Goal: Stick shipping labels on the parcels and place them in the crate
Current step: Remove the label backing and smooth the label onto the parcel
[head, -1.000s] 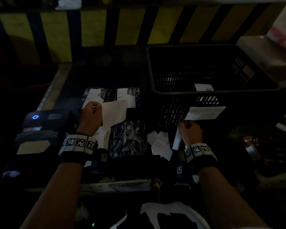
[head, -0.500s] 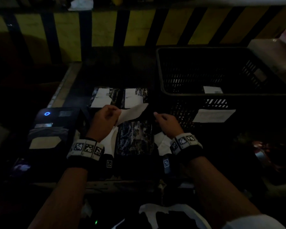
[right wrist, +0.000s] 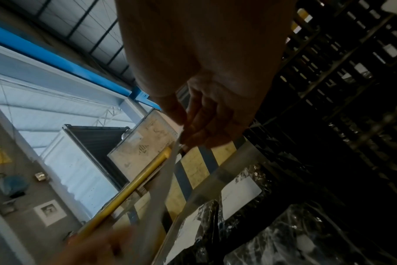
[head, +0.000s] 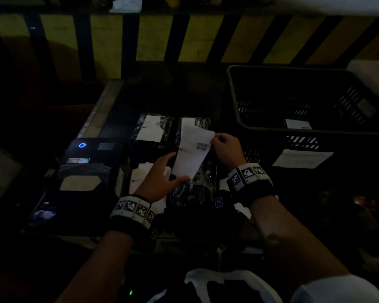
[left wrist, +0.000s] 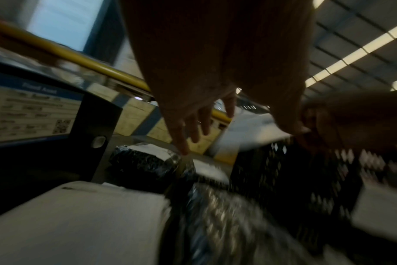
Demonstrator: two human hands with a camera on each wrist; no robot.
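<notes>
Head view: the shipping label (head: 192, 153) was held off the surface between both hands, above the near dark-wrapped parcel (head: 195, 189). The left hand (head: 162, 178) gripped its near corner with the thumb on top; the right hand (head: 227, 148) pinched its far right corner. Two parcels (head: 155, 132) at the far side of the table already carried white labels. The crate (head: 245, 119) stood to the right, and one white label showed inside it, so at least one parcel appeared to be placed. The label printer (head: 83, 169) sat at the left with its blue lamp lit. Judged progress: partly complete; the held label was not yet stuck down, and the labelled parcels on the table remained to be moved into the crate

Left wrist view: the picture was blurred. The left hand's fingers (left wrist: 193, 125) were spread, with the thumb pressed to the label's edge (left wrist: 256, 123). Labelled parcels lay below

Right wrist view: the right hand's fingertips (right wrist: 200, 125) were closed on the label's edge (right wrist: 168, 170), seen almost edge-on. The crate wall (right wrist: 340, 89) rose at the right, just beside the wrapped parcels
</notes>
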